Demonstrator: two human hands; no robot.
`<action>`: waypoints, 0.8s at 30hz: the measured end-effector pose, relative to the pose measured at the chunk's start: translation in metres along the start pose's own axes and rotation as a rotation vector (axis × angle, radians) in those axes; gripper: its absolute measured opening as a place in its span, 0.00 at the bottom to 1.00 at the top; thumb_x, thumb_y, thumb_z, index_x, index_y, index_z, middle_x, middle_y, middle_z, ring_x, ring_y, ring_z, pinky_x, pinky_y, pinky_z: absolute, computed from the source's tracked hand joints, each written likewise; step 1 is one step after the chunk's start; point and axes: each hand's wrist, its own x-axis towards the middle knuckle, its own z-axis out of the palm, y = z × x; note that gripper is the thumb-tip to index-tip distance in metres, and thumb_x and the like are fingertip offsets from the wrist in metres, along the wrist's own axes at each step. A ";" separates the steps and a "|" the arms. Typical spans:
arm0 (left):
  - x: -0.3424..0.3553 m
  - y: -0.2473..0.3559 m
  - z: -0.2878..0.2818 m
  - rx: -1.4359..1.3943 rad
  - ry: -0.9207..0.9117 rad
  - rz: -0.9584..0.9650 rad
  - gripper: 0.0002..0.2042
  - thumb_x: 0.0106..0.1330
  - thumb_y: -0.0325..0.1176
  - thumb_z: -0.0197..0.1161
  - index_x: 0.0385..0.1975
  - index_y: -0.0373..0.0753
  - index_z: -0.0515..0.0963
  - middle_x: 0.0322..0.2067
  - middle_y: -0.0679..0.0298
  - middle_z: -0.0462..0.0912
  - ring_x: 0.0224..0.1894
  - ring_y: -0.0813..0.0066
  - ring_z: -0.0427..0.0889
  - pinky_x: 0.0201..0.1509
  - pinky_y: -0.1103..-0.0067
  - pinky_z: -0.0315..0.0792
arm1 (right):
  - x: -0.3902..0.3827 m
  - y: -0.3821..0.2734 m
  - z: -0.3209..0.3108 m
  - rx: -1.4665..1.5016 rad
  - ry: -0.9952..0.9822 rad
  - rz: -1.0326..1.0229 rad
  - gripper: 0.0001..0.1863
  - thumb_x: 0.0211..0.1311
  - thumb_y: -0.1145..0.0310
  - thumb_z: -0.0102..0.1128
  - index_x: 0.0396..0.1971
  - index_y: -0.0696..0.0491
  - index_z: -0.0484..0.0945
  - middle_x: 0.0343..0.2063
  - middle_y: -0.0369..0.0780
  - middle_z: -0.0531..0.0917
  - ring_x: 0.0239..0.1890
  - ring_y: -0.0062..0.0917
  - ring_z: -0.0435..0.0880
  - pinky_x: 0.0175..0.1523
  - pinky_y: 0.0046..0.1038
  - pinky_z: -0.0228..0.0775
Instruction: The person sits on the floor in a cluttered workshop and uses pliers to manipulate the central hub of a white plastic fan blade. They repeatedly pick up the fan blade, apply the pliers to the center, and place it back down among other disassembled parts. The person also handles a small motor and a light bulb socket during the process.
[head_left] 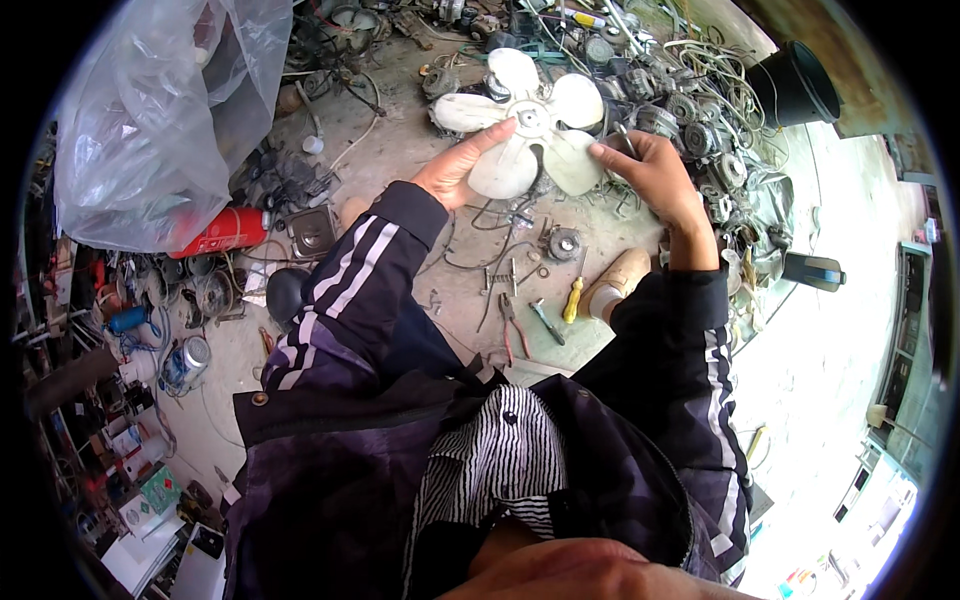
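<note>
A white five-bladed plastic fan (pixel 532 117) is raised between my hands over the floor. My left hand (pixel 460 167) grips its lower-left part, thumb lying across the blade. My right hand (pixel 655 175) is closed at the right blade, thumb against it, with a thin metal piece among its fingers, too small to name. Below on the floor lie a round motor part (pixel 563 243), a yellow-handled screwdriver (pixel 573 300), red-handled pliers (pixel 510 330) and a small dark-handled tool (pixel 547 322).
Heaped motors and wires (pixel 690 135) line the back and right, beside a black bucket (pixel 798 85). A large clear plastic bag (pixel 140 130) and a red cylinder (pixel 225 228) are on the left. A metal tray (pixel 312 232) lies near my left arm.
</note>
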 end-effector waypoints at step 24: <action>0.020 -0.016 -0.001 -0.075 0.021 -0.052 0.28 0.54 0.36 0.70 0.55 0.45 0.66 0.53 0.64 0.71 0.53 0.66 0.70 0.51 0.70 0.64 | -0.076 -0.006 -0.068 0.433 0.330 -0.015 0.13 0.54 0.62 0.67 0.33 0.56 0.82 0.24 0.30 0.80 0.21 0.09 0.68 0.26 0.15 0.54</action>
